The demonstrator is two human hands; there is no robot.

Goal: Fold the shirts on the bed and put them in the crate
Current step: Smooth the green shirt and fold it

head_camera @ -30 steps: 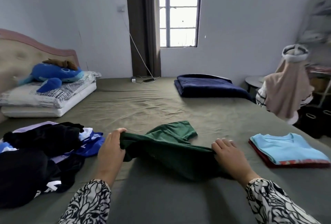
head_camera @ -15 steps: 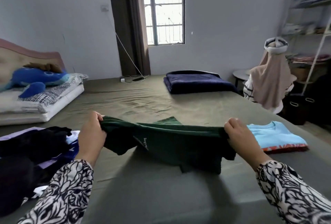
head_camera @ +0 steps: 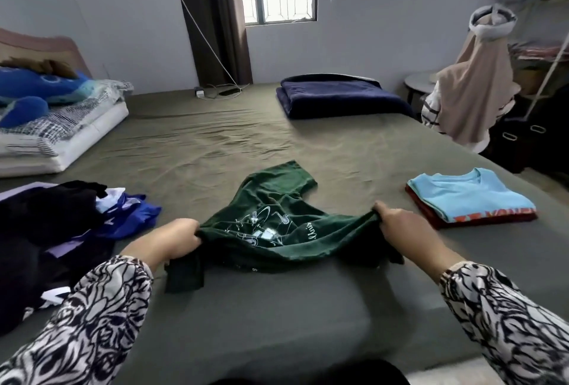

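Observation:
A dark green shirt (head_camera: 277,224) with a white print facing up is stretched between my hands over the olive bed sheet (head_camera: 215,144). My left hand (head_camera: 172,240) grips its left edge, and my right hand (head_camera: 400,227) grips its right edge. One sleeve lies on the bed beyond my hands, another part hangs down near my left wrist. A folded light blue shirt (head_camera: 468,193) sits on a folded red one at the right. A heap of unfolded black, blue and white clothes (head_camera: 55,224) lies at the left. No crate is in view.
A folded navy blanket (head_camera: 338,95) lies at the far side of the bed. Pillows with a blue plush toy (head_camera: 37,89) are at the far left by the headboard. A beige garment (head_camera: 474,82) hangs off the right side, near a shelf rack and dark bins.
The green shirt has been flipped and lowered toward the bed, so its white print now faces up. Both hands keep their grip and have come down with it.

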